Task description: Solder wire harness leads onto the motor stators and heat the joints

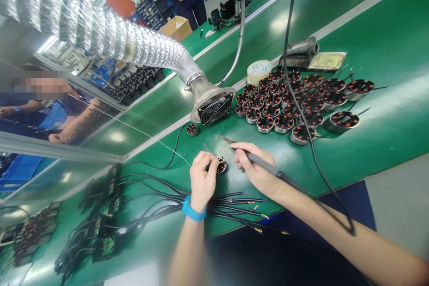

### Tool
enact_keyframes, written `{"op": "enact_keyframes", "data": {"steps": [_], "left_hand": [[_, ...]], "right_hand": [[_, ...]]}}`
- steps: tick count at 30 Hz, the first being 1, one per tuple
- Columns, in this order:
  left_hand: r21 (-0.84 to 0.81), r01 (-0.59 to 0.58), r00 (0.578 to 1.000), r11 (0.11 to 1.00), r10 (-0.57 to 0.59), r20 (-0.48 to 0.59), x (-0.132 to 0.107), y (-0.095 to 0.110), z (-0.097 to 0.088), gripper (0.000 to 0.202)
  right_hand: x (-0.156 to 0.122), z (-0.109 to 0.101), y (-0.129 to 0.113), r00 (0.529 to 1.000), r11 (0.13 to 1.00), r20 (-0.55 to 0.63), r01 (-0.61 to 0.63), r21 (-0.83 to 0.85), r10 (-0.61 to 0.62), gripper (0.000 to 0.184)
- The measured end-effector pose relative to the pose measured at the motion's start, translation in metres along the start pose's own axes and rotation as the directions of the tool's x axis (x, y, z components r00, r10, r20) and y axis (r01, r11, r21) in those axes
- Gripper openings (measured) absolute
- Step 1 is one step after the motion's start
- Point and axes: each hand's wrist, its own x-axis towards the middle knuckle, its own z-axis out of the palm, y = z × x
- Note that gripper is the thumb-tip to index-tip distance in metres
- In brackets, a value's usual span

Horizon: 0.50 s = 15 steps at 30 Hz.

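My left hand (203, 174), with a blue band at the wrist, is closed in a pinch over a small round motor coil part (221, 166) on the green bench. A thin pale solder wire (170, 148) runs from the upper left into this hand; its end is hidden by the fingers. In my right hand (256, 167) is a soldering iron (261, 163), gripped like a pen. Its tip points up and left, above the bench and apart from the coil part.
Many similar coil parts (264, 124) stand grouped at the right, near a tape roll (259, 71) and an iron stand (303, 51). A fume extractor (214, 103) hangs ahead. Black cables (167, 196) with bared ends pass beneath my left wrist. Two people stand beyond the bench.
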Motion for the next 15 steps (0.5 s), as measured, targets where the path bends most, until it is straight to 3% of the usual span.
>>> {"op": "enact_keyframes", "data": {"steps": [3,6,9,15], "left_hand": [[-0.011,0.000,1.000,1.000,0.000,-0.004,0.000,-0.001,0.001,0.024],[-0.020,-0.001,1.000,1.000,0.001,-0.003,0.000,-0.001,0.002,0.024],[-0.031,0.000,1.000,1.000,0.000,-0.006,0.000,-0.002,0.003,0.023],[-0.042,-0.005,1.000,0.999,0.004,-0.022,-0.001,-0.005,0.005,0.022]], "right_hand": [[0.000,0.003,0.003,0.993,0.988,0.079,0.096,-0.118,-0.087,0.022],[-0.002,0.007,0.006,0.983,0.980,0.158,0.121,-0.158,-0.096,0.039],[-0.005,0.011,0.008,0.967,0.982,0.237,0.130,-0.136,-0.095,0.060],[-0.009,0.014,0.019,0.930,0.994,0.362,0.088,-0.061,-0.060,0.076]]}}
